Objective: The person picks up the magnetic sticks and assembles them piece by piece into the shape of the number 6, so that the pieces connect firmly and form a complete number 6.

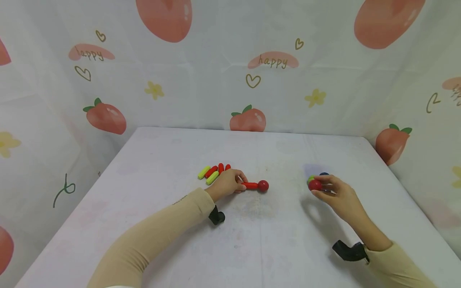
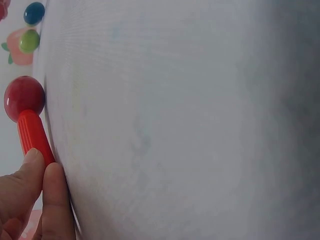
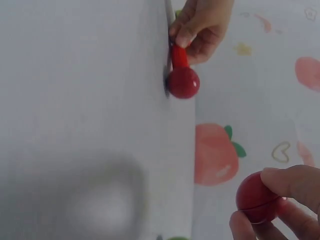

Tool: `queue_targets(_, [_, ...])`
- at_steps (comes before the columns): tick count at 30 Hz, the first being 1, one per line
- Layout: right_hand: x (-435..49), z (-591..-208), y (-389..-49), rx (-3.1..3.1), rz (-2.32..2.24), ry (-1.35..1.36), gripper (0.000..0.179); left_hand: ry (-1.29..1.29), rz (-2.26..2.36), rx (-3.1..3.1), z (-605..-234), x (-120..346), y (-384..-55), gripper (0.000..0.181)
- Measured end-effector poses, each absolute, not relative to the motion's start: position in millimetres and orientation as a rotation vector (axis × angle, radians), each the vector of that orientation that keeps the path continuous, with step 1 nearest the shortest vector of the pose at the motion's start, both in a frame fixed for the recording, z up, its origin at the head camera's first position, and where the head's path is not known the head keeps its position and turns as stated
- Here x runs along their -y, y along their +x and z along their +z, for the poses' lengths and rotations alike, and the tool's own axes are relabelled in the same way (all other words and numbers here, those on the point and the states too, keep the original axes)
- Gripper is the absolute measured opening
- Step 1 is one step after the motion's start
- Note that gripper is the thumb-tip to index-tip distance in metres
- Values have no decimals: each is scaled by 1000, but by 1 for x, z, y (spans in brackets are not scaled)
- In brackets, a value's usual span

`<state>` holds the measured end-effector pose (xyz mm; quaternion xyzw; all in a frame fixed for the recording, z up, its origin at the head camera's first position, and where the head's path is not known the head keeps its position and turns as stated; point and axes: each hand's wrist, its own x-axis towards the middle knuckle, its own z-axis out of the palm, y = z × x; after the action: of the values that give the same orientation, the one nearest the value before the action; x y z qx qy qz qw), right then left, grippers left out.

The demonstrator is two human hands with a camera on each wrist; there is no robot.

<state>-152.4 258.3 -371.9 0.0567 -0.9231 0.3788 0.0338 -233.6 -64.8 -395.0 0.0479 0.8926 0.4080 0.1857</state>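
Observation:
My left hand (image 1: 229, 183) pinches a red grooved handle (image 1: 251, 186) low over the white table, between thumb and fingertips. At the handle's far end is a red ball (image 1: 263, 186), in contact with it; whether the two are fixed together I cannot tell. Farther right, my right hand (image 1: 342, 199) holds a second red ball (image 3: 256, 197), which has a seam round it. A green ball (image 1: 311, 178) shows partly behind that ball, and a dark blue ball (image 1: 323, 174) is partly hidden behind the right fingers.
Beyond the left hand lie several loose handles: yellow ones (image 1: 203, 172) and red ones (image 1: 211, 172), some partly covered by the hand. Black wrist mounts (image 1: 217, 217) hang under both forearms. A fruit-printed cloth (image 1: 201, 92) rises behind the table's far edge.

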Motion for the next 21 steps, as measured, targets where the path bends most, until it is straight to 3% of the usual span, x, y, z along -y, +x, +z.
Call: queue_targets(21, [-197,-367,-155,2835,1410,387,42,137,1159,-2499,-394,66,-234,15])
